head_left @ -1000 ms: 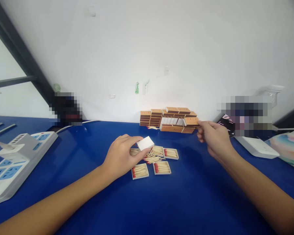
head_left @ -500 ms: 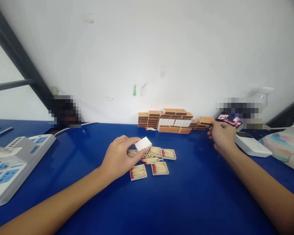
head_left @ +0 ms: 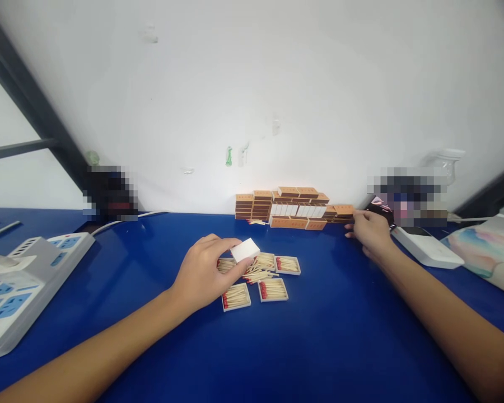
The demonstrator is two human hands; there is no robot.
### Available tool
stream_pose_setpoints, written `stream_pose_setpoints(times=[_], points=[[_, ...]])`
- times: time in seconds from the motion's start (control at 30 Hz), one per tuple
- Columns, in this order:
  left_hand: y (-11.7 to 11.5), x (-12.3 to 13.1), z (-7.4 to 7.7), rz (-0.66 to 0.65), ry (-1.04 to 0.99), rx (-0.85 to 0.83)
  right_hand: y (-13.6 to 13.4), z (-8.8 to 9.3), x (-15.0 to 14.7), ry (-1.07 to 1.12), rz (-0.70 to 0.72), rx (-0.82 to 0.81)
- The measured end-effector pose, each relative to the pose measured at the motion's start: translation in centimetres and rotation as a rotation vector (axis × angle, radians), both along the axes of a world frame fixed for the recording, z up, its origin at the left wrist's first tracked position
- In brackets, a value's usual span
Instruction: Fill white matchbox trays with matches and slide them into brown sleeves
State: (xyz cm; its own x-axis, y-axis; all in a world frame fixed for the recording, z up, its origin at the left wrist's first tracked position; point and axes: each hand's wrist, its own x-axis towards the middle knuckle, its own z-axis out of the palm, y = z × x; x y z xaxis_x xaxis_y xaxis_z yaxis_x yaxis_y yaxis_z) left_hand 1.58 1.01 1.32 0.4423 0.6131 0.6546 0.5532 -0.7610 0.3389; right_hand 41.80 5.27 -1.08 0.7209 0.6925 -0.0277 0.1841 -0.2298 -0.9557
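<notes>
My left hand (head_left: 204,271) is closed on a white inner matchbox tray (head_left: 246,250), held upside down just above a heap of loose matches (head_left: 258,272). Around the heap lie open trays filled with red-tipped matches (head_left: 273,289). My right hand (head_left: 370,232) reaches to the right end of a stack of orange matchbox covers (head_left: 292,207) against the wall. Its curled fingertips pinch one orange cover (head_left: 343,210) that lies on the stack's low right end.
A white and blue power strip (head_left: 21,280) with a plug in it lies at the left on the blue table (head_left: 319,347). A flat white device (head_left: 428,249) and a colourful sheet (head_left: 487,252) lie at the right. The white wall closes off the back.
My right hand carried an orange cover from the stack's front to its right end and set it down low there. My left hand stayed over the matches with the white tray.
</notes>
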Motion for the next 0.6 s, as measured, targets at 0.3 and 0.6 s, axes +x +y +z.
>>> stream_pose_setpoints(times=[0.3,0.6], points=[[-0.02,0.04,-0.12,-0.020,-0.005,-0.027,-0.57,0.49,-0.66,-0.084,-0.041,0.013],[0.00,-0.01,-0.20,-0.027,-0.001,-0.017,-0.48,-0.21,0.00,-0.189,0.010,-0.084]])
